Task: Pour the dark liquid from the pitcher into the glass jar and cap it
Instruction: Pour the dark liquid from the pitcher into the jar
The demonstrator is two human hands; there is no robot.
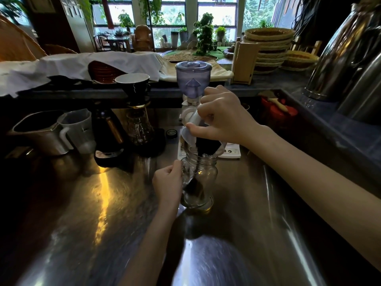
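1. One clear glass jar (199, 180) stands upright on the shiny, scuffed steel tabletop (86, 203); it is round-shouldered with a threaded mouth.
2. The left hand (168, 185) wraps the jar's side, fingers (177, 165) closed on the glass.
3. The right hand (223, 118) grips one translucent plastic pitcher (193, 129), tipped steeply over the jar's mouth, fingers clamped on it.
4. Dark liquid (207, 145) fills the pitcher's lower end, and a dark stream (194, 187) shows inside the jar.
5. One small round black cap (171, 133) lies flat on the tabletop behind the jar.
6. At the left stand two jugs: one metal (37, 133), one frosted plastic (79, 131).
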